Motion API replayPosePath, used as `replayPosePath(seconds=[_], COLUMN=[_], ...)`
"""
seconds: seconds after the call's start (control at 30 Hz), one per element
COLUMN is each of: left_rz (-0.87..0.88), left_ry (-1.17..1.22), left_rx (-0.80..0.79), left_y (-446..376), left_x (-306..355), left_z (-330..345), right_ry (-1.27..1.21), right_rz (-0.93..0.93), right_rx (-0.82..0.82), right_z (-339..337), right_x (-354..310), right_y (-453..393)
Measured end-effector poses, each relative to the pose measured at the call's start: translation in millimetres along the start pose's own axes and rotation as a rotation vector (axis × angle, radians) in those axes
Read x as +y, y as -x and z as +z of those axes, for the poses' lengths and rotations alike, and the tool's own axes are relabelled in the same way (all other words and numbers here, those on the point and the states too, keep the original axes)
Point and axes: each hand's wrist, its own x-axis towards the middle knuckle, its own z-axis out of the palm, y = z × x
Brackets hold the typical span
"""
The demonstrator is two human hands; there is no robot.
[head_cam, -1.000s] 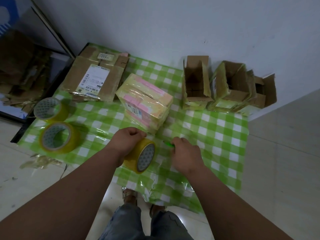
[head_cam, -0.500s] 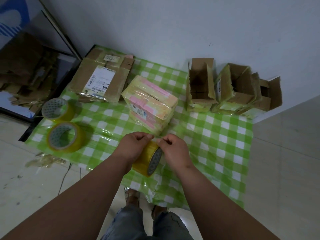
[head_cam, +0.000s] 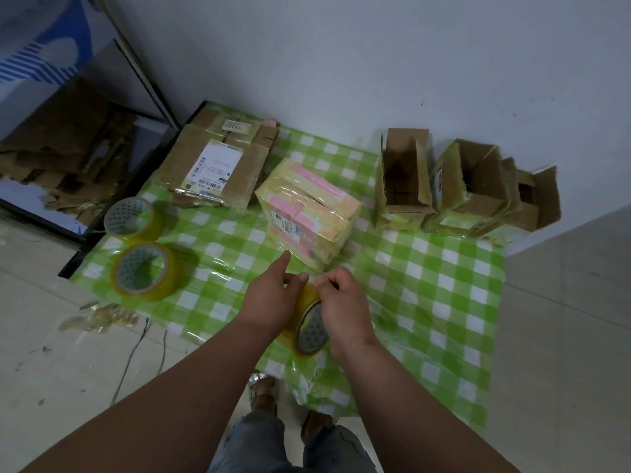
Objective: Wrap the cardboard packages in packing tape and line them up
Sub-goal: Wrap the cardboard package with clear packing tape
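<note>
Gripping the tape roll (head_cam: 309,327) at lower centre with the left hand (head_cam: 269,303), picking at its edge with the pinched right hand (head_cam: 345,310), risking a split strip; pink-and-yellow package (head_cam: 307,209) waiting just above.

Left grip (head_cam: 273,302) curled, right grip (head_cam: 345,302) pinching.
</note>
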Motion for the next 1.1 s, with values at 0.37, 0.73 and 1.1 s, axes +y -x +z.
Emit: replayPosePath(seconds=[0.37, 0.73, 1.1], left_rz=[-0.100, 0.005, 0.117], left_ry=[0.453, 0.397, 0.252], left_rx=[-0.121, -0.234, -0.315], left_y=[11.6, 14.8, 25.2], left_x=[5.5, 5.2, 11.0], left_z=[-25.3, -47.3, -54.0], right_ry=[-0.120, -0.051, -0.019], right_rz=[0.122, 0.101, 0.031], right_rx=[-0.166, -0.201, -0.185], right_z=[-2.8, -4.4, -0.9], right_x=[-17.3, -20.9, -25.6], right_y=[5.9, 9.6, 23.2])
